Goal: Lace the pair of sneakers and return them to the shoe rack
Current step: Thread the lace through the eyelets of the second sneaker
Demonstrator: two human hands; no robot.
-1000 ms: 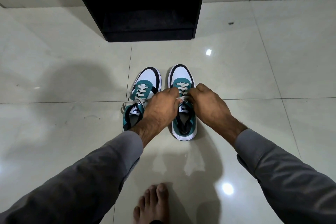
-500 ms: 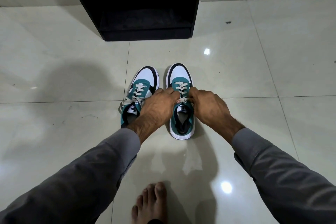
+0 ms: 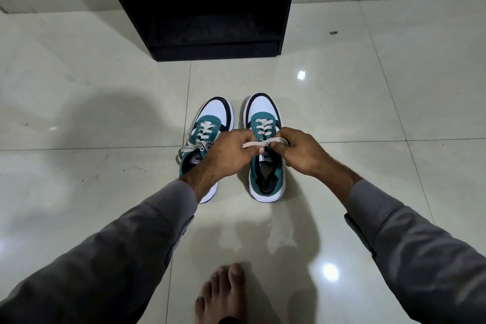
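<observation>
1. Both hands lifted off the tongue since earlier, pulling the lace [image 3: 259,143] taut between them.
2. Bare foot [image 3: 223,294] nearest, below the grip.
3. Left hand [image 3: 228,154] and right hand [image 3: 302,151] each pinch a lace end.
4. Right sneaker [image 3: 265,118] under the grip, left sneaker [image 3: 210,119] just beside.
5. Shoe rack [image 3: 205,8] beyond, on the floor [image 3: 368,113].

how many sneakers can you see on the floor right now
2. The left sneaker stands partly behind the left hand; the right sneaker stands beside it, under both hands.
</observation>
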